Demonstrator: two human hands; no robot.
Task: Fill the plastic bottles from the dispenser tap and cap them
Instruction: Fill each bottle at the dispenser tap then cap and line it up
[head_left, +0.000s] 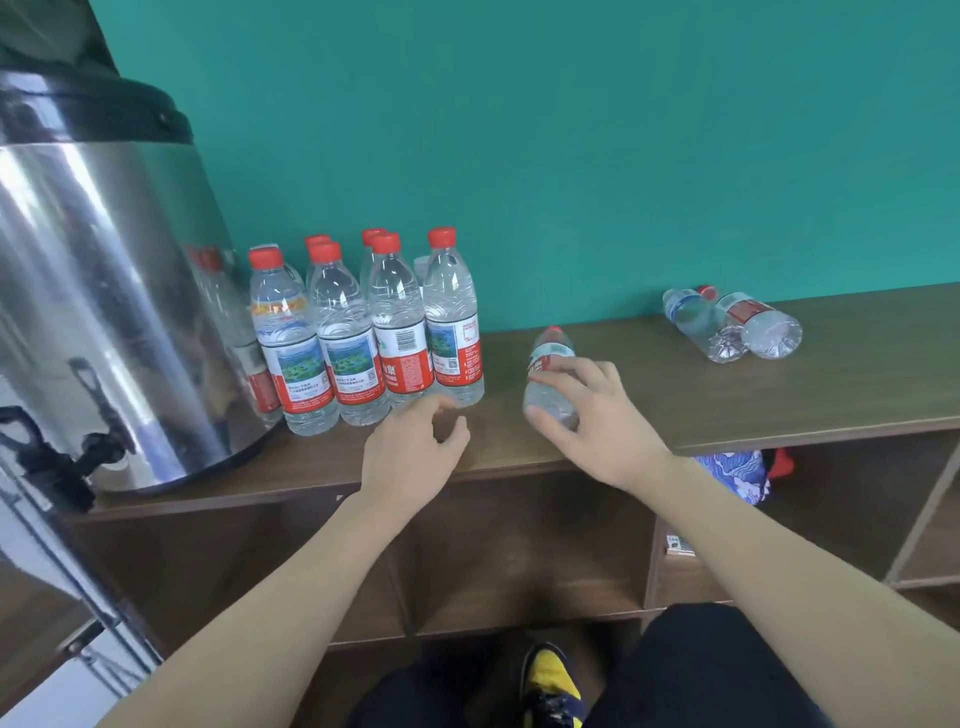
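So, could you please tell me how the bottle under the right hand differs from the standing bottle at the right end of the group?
The bottle under the right hand lies on its side on the shelf, gripped by the right hand; the standing bottle is upright and untouched. The lying one sits apart; the standing one sits with the group. Both are clear plastic with red caps.

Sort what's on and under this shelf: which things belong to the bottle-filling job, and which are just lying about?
Job: dispenser with tap; upright capped bottles; bottle in the right hand; two lying bottles.

Lying about: blue patterned cloth, red item, small box in the cubbies.
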